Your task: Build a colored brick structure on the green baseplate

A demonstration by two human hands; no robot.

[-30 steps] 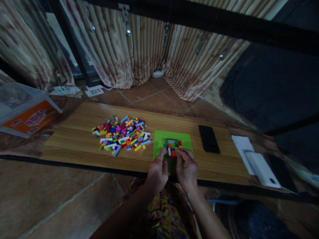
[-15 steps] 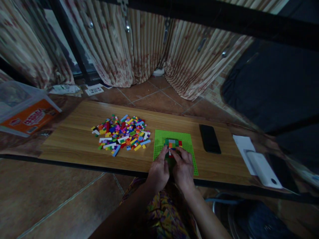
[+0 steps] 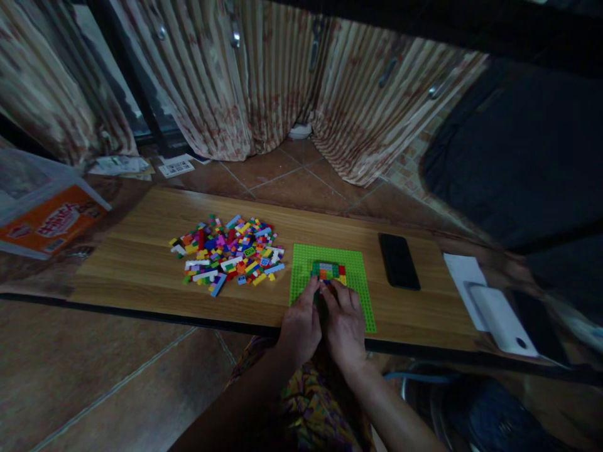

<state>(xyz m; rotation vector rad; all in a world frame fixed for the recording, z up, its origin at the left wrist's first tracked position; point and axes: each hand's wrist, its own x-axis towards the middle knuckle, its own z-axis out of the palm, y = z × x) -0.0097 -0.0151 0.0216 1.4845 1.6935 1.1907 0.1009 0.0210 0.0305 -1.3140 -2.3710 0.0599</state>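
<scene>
A small build of toy bricks (image 3: 326, 268) in green, grey, orange, red and yellow sits on a bright green baseplate (image 3: 355, 260). My left hand (image 3: 301, 323) rests over the plate's near part, its fingers closed and the index fingertip against the build's near left side. From the right, my right hand (image 3: 346, 320) has its fingers bent and closed on the build's near edge, close to the left fingertips. Both hands hide the near part of the build, and any single brick between the fingertips is too small to make out.
A wooden table (image 3: 132, 251) carries a heap of loose bricks (image 3: 235, 251) left of the plate. To the right lie a black phone (image 3: 399, 260) and a white device (image 3: 504, 320) on paper. A clear box with an orange label (image 3: 56, 220) stands far left.
My right fingers have shifted slightly, uncovering yellow bricks on the build's right side. Both hands stay at the build's near edge. The view has tilted a little.
</scene>
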